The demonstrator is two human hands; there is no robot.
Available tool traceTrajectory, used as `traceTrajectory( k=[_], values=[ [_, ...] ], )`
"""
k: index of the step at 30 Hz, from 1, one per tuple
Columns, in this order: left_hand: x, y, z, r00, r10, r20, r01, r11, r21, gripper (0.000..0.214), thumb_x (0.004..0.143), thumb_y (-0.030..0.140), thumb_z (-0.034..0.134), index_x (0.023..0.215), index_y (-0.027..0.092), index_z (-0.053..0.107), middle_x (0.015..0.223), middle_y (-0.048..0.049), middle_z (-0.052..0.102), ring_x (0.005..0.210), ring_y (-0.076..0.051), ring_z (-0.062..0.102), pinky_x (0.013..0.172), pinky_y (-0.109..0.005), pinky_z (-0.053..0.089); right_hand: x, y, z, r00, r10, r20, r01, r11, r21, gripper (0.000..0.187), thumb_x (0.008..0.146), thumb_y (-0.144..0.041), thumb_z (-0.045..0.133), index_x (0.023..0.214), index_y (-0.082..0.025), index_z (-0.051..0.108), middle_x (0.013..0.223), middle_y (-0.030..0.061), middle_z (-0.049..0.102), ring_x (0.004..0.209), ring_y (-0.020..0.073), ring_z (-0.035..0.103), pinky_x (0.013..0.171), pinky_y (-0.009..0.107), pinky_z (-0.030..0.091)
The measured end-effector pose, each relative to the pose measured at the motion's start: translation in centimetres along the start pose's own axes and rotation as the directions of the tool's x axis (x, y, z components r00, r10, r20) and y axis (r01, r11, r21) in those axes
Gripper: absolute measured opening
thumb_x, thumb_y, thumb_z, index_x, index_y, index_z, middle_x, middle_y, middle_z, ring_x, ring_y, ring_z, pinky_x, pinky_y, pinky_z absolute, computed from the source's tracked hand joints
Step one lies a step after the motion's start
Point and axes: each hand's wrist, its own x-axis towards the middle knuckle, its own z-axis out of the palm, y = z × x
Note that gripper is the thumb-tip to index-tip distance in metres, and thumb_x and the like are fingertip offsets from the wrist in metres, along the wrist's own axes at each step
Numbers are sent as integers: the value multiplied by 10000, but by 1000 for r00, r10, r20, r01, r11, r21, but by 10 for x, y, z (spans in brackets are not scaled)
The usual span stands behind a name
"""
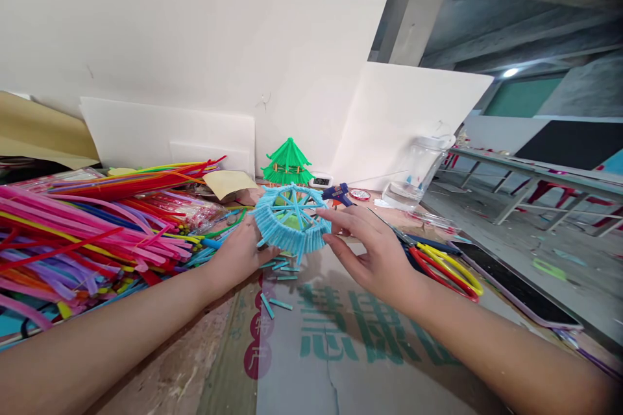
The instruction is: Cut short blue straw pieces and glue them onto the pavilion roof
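A light blue straw-built roof shape (291, 222) is tilted up above the cardboard sheet (341, 350). My left hand (238, 253) grips its left lower edge from behind, fingers wrapped under it. My right hand (370, 249) touches its right rim with thumb and fingertips, fingers partly spread. Short blue straw cuttings (275, 301) lie on the cardboard below. A finished green straw pagoda (288, 162) stands behind the blue piece.
A big heap of coloured straws (87, 233) fills the left. A blue glue gun (338, 193), a clear plastic jar (416, 172), red and yellow scissors (448, 269) and a dark phone (516, 285) lie to the right. White foam boards (195, 45) lean behind.
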Motion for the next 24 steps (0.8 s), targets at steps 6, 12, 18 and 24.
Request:
traceTrajectory(
  k=[6, 12, 18, 24],
  values=[
    [-1, -2, 2, 1000, -17, 9, 16, 1000, 18, 443, 875, 310, 636, 1306, 220, 589, 1369, -117, 603, 1287, -323, 527, 1129, -535, 410, -1, 7, -2, 997, 75, -7, -74, 997, 26, 211, 924, -127, 608, 1134, -148, 600, 952, 97, 655, 862, 207, 605, 769, 347, 485],
    [1, 2, -1, 994, -105, -5, 105, 994, 9, 425, 855, 384, 666, 1235, 200, 618, 1279, -118, 642, 1204, -331, 577, 1045, -518, 485, -8, 10, 2, 992, -92, 81, 81, 990, 119, 135, 933, -164, 591, 802, -194, 576, 697, 21, 622, 670, 167, 555, 644, 301, 421],
    [2, 3, -2, 994, -113, -11, 113, 994, -6, 449, 881, 438, 649, 1261, 203, 605, 1274, -117, 636, 1236, -323, 564, 1075, -505, 460, -15, -4, 14, 889, -176, 424, 149, 984, 97, 130, 991, -216, 547, 977, -162, 664, 827, 43, 695, 741, 159, 602, 655, 280, 428],
    [1, 0, 0, 992, -126, -7, 126, 992, -26, 466, 825, 351, 686, 1268, 225, 621, 1333, -98, 632, 1259, -338, 564, 1081, -514, 466, 6, 8, -21, 992, -70, 101, 74, 996, -43, 371, 956, -207, 525, 591, -208, 457, 526, -40, 416, 508, 123, 389, 536, 282, 305]
  ],
)
